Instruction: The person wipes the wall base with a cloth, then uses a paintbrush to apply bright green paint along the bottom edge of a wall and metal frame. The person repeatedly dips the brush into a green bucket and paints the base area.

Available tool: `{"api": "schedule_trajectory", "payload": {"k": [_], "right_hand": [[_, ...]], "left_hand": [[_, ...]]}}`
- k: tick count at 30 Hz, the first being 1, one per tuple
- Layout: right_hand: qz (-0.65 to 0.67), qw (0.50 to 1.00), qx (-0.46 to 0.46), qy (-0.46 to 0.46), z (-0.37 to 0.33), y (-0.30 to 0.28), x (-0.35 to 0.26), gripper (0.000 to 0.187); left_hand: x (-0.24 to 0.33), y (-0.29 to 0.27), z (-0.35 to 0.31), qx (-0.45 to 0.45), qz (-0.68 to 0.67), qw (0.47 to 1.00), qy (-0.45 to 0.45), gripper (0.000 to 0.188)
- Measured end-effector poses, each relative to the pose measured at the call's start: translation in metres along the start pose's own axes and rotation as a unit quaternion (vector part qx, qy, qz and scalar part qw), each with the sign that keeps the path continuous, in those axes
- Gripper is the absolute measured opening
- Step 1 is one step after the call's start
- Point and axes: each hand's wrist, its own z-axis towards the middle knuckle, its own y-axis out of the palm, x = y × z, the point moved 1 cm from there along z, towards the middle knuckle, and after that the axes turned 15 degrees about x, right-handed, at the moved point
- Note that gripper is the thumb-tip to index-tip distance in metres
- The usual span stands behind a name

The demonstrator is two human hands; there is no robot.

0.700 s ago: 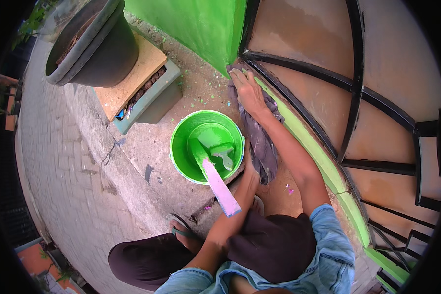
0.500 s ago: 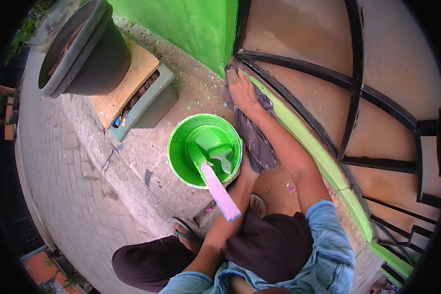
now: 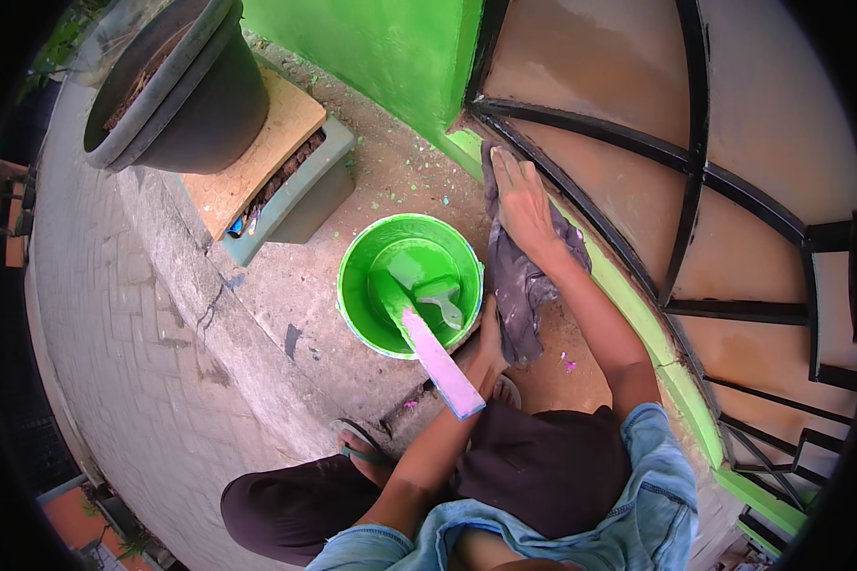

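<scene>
Rag (image 3: pixel 521 309): dark, bunched, right of the bucket, its far end along the inner edge of the ledge
Right hand (image 3: pixel 525 211): flat on the rag's far part, fingers straight and nearly together, pressing rather than curled round it
Left hand (image 3: pixel 490 335): between bucket and the rag's near end, partly hidden; cannot tell how far its grip is closed or what it has hold of
Ledge (image 3: pixel 626 309): pale green strip, running from the far wall to the near right
Wiping: seems the step in hand, rag pressed along the ledge
Next stroke: would call for a flat palm, even pressure and the rag's loose end clear of the bucket
Bucket (image 3: pixel 354 276): left of the rag, green inside
Stick (image 3: pixel 440 369): pink, leaning out over the near rim
Wall (image 3: pixel 371 57): bright green, far side
Pot (image 3: pixel 205 109): far left, on a board (image 3: pixel 281 114)
</scene>
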Motion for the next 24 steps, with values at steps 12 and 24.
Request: {"api": "schedule_trajectory", "payload": {"k": [12,24], "right_hand": [[-0.1,0.992,-0.075,-0.007,0.023,0.13,0.025,0.044],[-0.145,0.988,-0.027,-0.055,0.035,0.109,0.018,0.036]], "left_hand": [[0.019,0.004,0.031,-0.048,-0.095,0.99,0.087,0.055],[0.025,0.023,0.01,0.023,-0.05,0.992,0.116,0.071]]}}
